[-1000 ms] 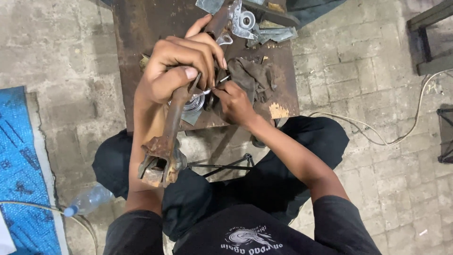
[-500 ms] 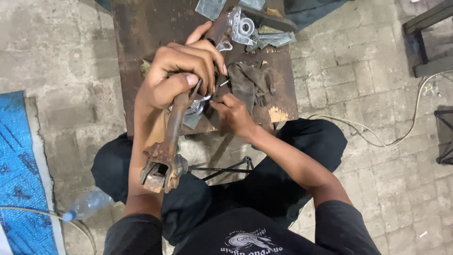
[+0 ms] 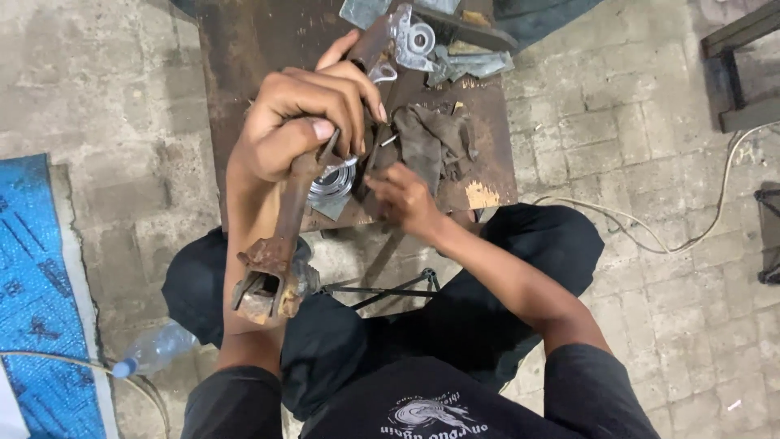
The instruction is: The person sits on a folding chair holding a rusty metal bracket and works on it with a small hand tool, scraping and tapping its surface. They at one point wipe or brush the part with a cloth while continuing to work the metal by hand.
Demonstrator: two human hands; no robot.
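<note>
My left hand (image 3: 305, 122) is closed around a long rusty metal lever (image 3: 280, 236), held above a low rusty steel work table (image 3: 244, 49). The lever's forked, corroded end (image 3: 262, 289) points toward my lap; its far end reaches a silvery bracket (image 3: 410, 36). My right hand (image 3: 402, 195) rests at the table's near edge, fingers pinched on a small thin metal piece next to the lever. A round bearing-like part (image 3: 335, 180) lies under the lever. A dirty grey rag (image 3: 435, 142) lies just beyond my right hand.
Grey metal scraps (image 3: 475, 63) lie at the table's far side. A plastic bottle (image 3: 150, 351) lies on the paved floor by my left knee, beside a blue mat (image 3: 32, 284). A white cable (image 3: 682, 236) runs across the floor at right. A dark frame (image 3: 735, 73) stands at upper right.
My left hand and the lever have shifted slightly toward me. My right hand has slid a little along the table's near edge, still pinching by the lever.
</note>
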